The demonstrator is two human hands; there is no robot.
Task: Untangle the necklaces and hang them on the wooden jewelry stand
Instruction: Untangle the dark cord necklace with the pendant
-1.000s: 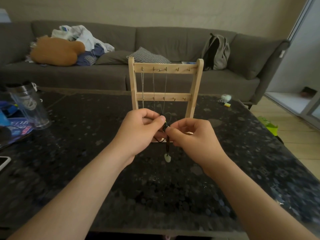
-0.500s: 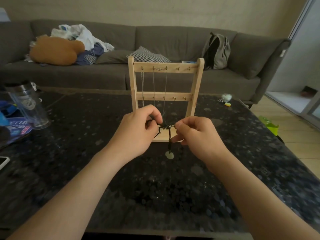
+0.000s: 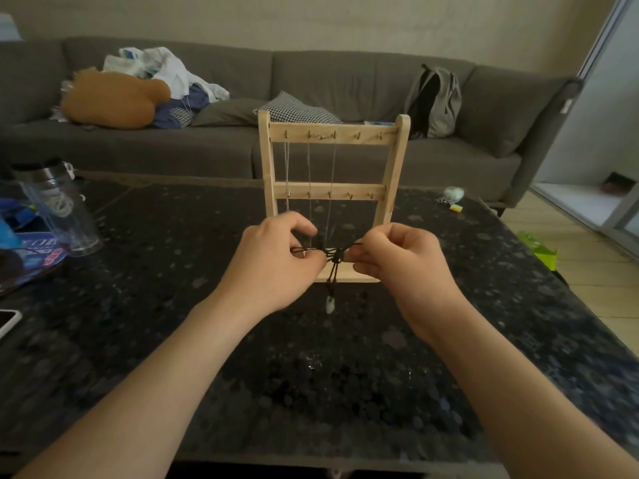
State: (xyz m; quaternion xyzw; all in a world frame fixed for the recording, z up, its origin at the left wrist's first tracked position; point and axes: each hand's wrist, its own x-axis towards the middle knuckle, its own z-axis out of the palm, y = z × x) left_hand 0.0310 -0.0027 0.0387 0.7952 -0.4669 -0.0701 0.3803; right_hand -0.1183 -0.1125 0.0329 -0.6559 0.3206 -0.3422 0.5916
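Glossy dark speckled bench. Pale wooden jewelry stand upright mid-bench, two peg rails, thin silver chains on top pegs. Knotted black cord necklace, small whitish pendant dangling, held just before stand base. Left hand, right hand curled, pinching cord either side of knot.

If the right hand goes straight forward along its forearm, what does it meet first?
Probably the wooden jewelry stand: the right hand, pinching the black cord necklace, points forward and inward at its lower bar and the hung chains. Depth is unclear, so the left hand might come first.
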